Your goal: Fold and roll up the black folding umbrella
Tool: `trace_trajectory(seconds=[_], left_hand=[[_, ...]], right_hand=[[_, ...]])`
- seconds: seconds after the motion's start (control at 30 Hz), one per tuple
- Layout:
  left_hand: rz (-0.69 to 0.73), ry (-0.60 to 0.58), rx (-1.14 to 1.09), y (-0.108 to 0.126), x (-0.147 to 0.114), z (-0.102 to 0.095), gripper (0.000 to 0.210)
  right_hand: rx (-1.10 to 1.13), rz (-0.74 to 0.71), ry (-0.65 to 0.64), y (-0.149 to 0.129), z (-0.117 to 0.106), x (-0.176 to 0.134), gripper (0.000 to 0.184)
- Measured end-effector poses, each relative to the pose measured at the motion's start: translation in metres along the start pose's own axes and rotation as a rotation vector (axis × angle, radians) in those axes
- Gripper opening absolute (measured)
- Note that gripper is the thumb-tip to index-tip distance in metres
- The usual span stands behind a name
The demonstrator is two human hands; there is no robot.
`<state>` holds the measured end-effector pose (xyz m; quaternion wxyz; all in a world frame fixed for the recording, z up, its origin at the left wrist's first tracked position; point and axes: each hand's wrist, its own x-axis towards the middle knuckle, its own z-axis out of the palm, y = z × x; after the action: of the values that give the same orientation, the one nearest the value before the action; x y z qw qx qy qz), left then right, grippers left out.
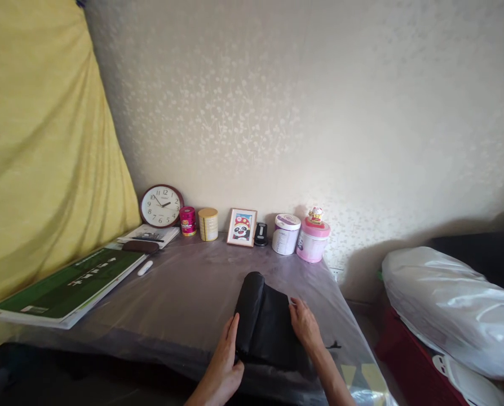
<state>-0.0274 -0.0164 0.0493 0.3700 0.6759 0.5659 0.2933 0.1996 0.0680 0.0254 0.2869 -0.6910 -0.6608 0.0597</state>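
Note:
A black folded garment (pixel 265 324) lies on the plastic-covered table (pixel 184 299), its left side rolled into a thick tube. My left hand (pixel 225 361) grips the near end of that roll, thumb on one side and fingers on the other. My right hand (pixel 305 324) rests flat on the garment's right edge, fingers together and pointing away from me.
Along the wall stand a round clock (pixel 162 206), a pink tin (pixel 188 220), a yellow can (pixel 208 224), a framed picture (pixel 242 227), a white tub (pixel 286 233) and a pink jar (pixel 313 239). A green book (pixel 72 285) lies left. White plastic bag (pixel 446 310) at right.

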Motion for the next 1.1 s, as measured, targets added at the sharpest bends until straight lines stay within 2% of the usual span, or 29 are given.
trace_trajectory(seconds=[0.07, 0.17, 0.4, 0.67, 0.77, 0.93, 1.1], left_hand=[[-0.013, -0.012, -0.006, 0.002, -0.002, -0.001, 0.085], [-0.034, -0.007, 0.017, 0.004, -0.003, 0.0, 0.087], [-0.03, 0.025, 0.118, 0.001, -0.002, 0.007, 0.09], [-0.011, 0.036, 0.213, 0.003, -0.007, 0.012, 0.091], [0.005, 0.044, 0.253, 0.003, -0.008, 0.014, 0.09], [-0.028, 0.036, 0.293, 0.008, -0.008, 0.015, 0.091], [-0.057, 0.017, 0.35, 0.016, -0.008, 0.012, 0.092]], right_hand=[[0.116, 0.142, -0.04, 0.008, -0.006, 0.005, 0.034], [0.219, 0.22, -0.107, 0.009, -0.01, 0.008, 0.035], [0.255, 0.227, -0.11, -0.008, -0.006, 0.006, 0.041], [0.287, 0.111, -0.052, -0.015, -0.015, 0.013, 0.035], [0.409, 0.069, -0.024, -0.029, -0.021, 0.016, 0.037], [0.675, 0.133, -0.098, -0.064, -0.023, 0.022, 0.041], [0.649, 0.142, -0.119, -0.095, -0.004, 0.032, 0.038]])
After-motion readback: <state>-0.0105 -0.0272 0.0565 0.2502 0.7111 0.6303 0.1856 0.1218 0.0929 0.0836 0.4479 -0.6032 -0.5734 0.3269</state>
